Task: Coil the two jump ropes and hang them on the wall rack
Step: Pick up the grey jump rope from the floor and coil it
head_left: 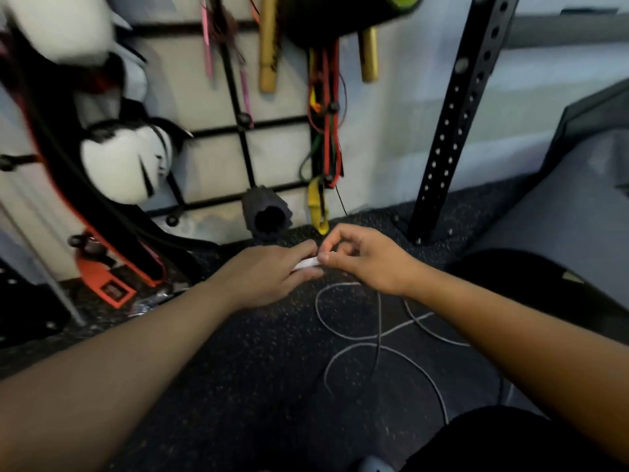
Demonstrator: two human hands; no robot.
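Observation:
A grey jump rope [357, 335] lies in loose loops on the dark speckled floor, below my hands. A thin black cord [378, 335] crosses its loops; I cannot tell if it is the second rope. My left hand [269, 274] grips a white handle [306, 264] low over the floor. My right hand [364, 260] pinches the same handle's end with thumb and fingers. The black wire wall rack [238, 131] hangs straight ahead on the white wall, with bands and sticks on it.
A black foam roller [267, 214] leans at the wall's foot. An orange and black belt [102, 253] and white boxing gloves [126, 161] hang at the left. A black perforated steel upright [452, 124] stands at the right, beside a grey bench pad [561, 206].

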